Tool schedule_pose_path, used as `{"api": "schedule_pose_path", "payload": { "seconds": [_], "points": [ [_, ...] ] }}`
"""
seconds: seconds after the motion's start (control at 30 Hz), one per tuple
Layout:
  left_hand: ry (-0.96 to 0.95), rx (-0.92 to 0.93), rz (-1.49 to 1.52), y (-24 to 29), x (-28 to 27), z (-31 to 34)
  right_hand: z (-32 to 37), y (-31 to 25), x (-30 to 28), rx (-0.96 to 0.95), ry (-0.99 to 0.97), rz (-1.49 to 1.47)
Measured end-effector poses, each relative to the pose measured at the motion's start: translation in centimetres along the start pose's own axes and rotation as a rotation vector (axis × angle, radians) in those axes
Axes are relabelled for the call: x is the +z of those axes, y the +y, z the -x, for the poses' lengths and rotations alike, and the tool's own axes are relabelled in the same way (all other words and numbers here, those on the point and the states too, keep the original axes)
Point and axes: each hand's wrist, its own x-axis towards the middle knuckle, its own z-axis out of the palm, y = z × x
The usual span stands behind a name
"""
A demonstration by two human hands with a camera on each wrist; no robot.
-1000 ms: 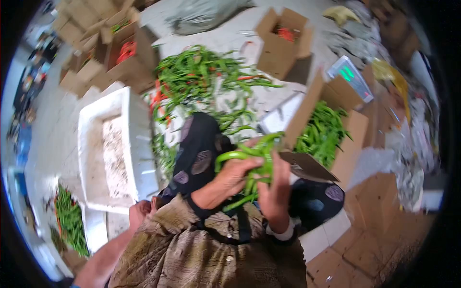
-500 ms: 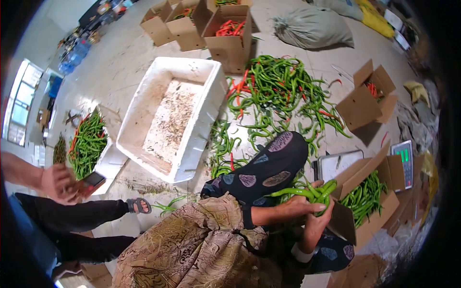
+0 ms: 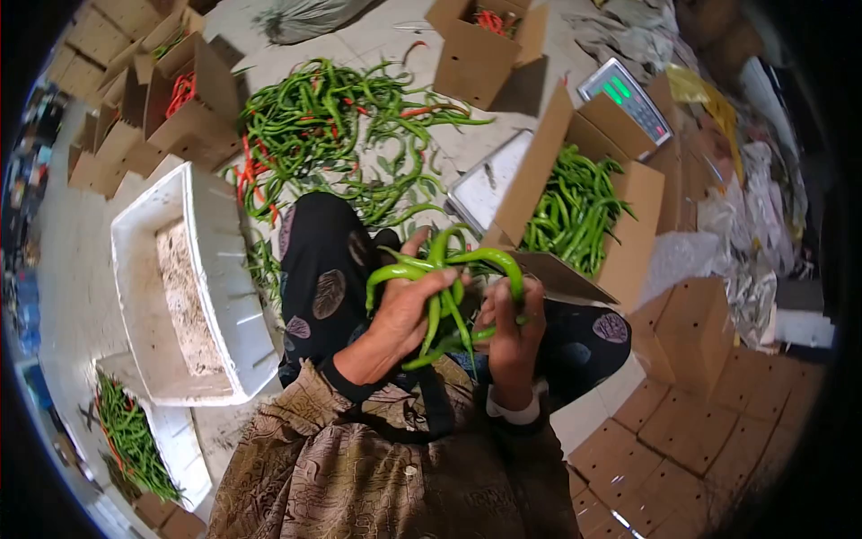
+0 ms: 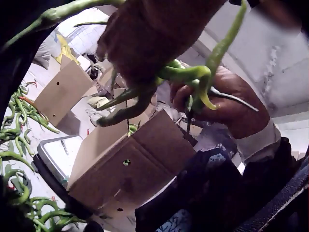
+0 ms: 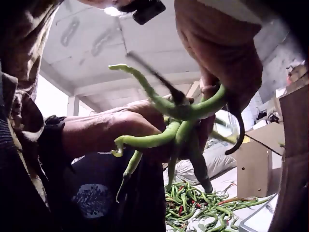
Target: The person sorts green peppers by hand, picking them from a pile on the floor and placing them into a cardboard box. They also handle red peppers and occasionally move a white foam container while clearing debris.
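Observation:
Over the lap, my left hand (image 3: 400,314) grips a bunch of long green chili peppers (image 3: 440,256), its thumb across them and their ends fanned out. Beside it, my right hand (image 3: 514,346) has fingers curled round a curved pepper at the bunch's right side. In the left wrist view the left hand (image 4: 149,38) is dark and close, with the right hand (image 4: 229,101) behind the peppers (image 4: 193,75). From the right wrist, pepper tips and stems (image 5: 169,108) stick out between both hands. Just right of them stands an open cardboard box (image 3: 633,242) of green peppers (image 3: 579,211).
The box sits by a scale with a pale platform (image 3: 489,184) and lit display (image 3: 628,103). Green and red peppers (image 3: 314,112) lie heaped on the floor ahead. A white foam tub (image 3: 242,296) stands left, cartons (image 3: 193,112) with red peppers beyond, flattened cardboard (image 3: 673,413) at right.
The head view swung left, showing another person's arm and dark trousers, then returned to the lap. Both hands kept hold of the peppers, which now spread wider between hands held farther apart.

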Motion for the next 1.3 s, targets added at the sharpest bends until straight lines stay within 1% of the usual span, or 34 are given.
{"api": "schedule_pose_path", "payload": {
  "seconds": [0.03,0.07,0.1,0.17,0.2,0.23,0.27,0.3,0.37,0.43,0.47,0.5,0.53,0.57,0.63,0.67,0.7,0.77,0.8,0.83,0.87,0.9,0.93,0.97,1.03,1.07,1.1,1.13,1.17,1.23,1.27,1.3],
  "points": [
    [0.021,-0.014,0.053,-0.1,0.2,-0.1,-0.3,-0.3,0.1,-0.107,0.073,-0.042],
    [-0.015,0.0,0.053,0.0,0.4,-0.1,-0.4,-0.6,0.1,-0.218,0.143,-0.079],
    [-0.047,0.017,0.05,0.0,0.4,0.0,-0.7,-0.6,-0.4,-0.223,0.158,-0.082],
    [-0.078,-0.017,-0.006,0.6,0.0,0.3,-1.2,-0.5,-1.5,-0.111,0.129,-0.456],
    [-0.11,0.007,-0.024,1.1,0.1,0.3,-1.2,-1.0,-2.2,-0.084,0.179,-0.482],
    [-0.147,0.033,-0.041,1.7,0.2,0.2,-1.1,-1.7,-3.1,-0.094,0.188,-0.484],
    [-0.099,0.049,-0.069,2.2,0.2,0.0,-0.9,-2.3,-4.2,-0.075,0.181,-0.537],
    [-0.103,0.077,-0.063,2.8,-0.2,-0.4,-0.7,-2.6,-4.9,-0.056,0.174,-0.592],
    [-0.101,0.102,-0.039,3.4,-0.7,-1.2,-0.2,-2.9,-5.7,-0.031,0.218,-0.593],
    [-0.095,0.108,-0.055,4.1,-0.2,-1.1,0.2,-3.4,-6.4,0.017,0.18,-0.439],
    [-0.165,0.052,-0.036,4.6,-0.1,-1.4,0.3,-3.4,-6.9,0.018,0.177,-0.446],
    [-0.235,-0.009,-0.016,5.0,0.1,-1.7,0.4,-3.3,-7.5,-0.037,0.158,-0.398],
    [-0.221,-0.051,0.048,5.1,0.0,-2.0,0.6,-3.3,-7.8,-0.089,0.14,-0.348],
    [-0.229,-0.042,0.042,5.4,0.5,-2.2,0.7,-3.4,-7.9,-0.086,0.139,-0.352],
    [-0.334,-0.16,0.169,6.1,0.9,-2.6,0.8,-4.4,-8.2,-0.038,0.143,-0.559],
    [-0.278,-0.122,0.111,6.0,1.3,-2.5,0.7,-4.9,-7.7,-0.022,0.178,-0.527],
    [-0.282,-0.131,0.11,6.1,1.6,-2.3,0.5,-5.0,-7.5,-0.024,0.188,-0.527],
    [-0.396,-0.14,-0.107,6.8,2.3,-2.0,-0.2,-5.0,-7.1,-0.036,0.125,-0.4],
    [-0.338,-0.12,-0.18,6.7,3.1,-1.4,-0.5,-4.6,-7.0,-0.088,0.057,-0.301],
    [-0.272,-0.11,-0.32,6.7,4.0,-0.9,-0.7,-5.0,-6.0,-0.105,0.055,-0.195],
    [-0.249,-0.103,-0.418,5.8,4.2,-0.6,-0.7,-5.4,-4.5,-0.114,0.051,-0.087],
    [-0.22,-0.088,-0.514,4.7,4.6,-0.1,-1.5,-4.0,-3.4,0.006,-0.055,-0.184],
    [-0.301,0.006,-0.569,3.9,6.0,0.7,-1.8,-2.6,-1.9,-0.082,-0.204,-0.116],
    [-0.289,0.0,-0.66,2.7,5.5,0.4,-0.8,-3.7,0.8,-0.102,-0.121,-0.286],
    [-0.322,0.192,-0.839,2.0,5.1,0.8,-1.8,-3.7,1.6,-0.137,-0.108,-0.35],
    [-0.334,0.302,-1.068,2.1,5.4,1.1,-2.2,-3.5,1.2,-0.042,-0.117,-0.449],
    [-0.339,0.042,-1.166,3.1,5.2,2.0,-2.6,-3.2,0.8,0.054,-0.125,-0.547],
    [-0.358,0.092,-1.09,2.6,4.5,1.6,-3.2,-2.7,0.6,0.11,-0.082,-0.596],
    [-0.377,0.142,-1.014,2.1,4.2,1.3,-3.4,-2.4,0.4,0.105,-0.077,-0.596],
    [-0.352,0.025,-0.623,1.9,4.0,0.3,-3.2,-2.3,0.1,0.028,-0.117,-0.621],
    [-0.324,-0.018,-0.498,2.1,4.4,0.7,-3.1,-2.3,-0.2,0.069,-0.174,-0.718],
    [-0.327,-0.014,-0.496,2.1,4.3,0.8,-3.0,-2.6,-0.3,0.065,-0.176,-0.715]
  ]
}}
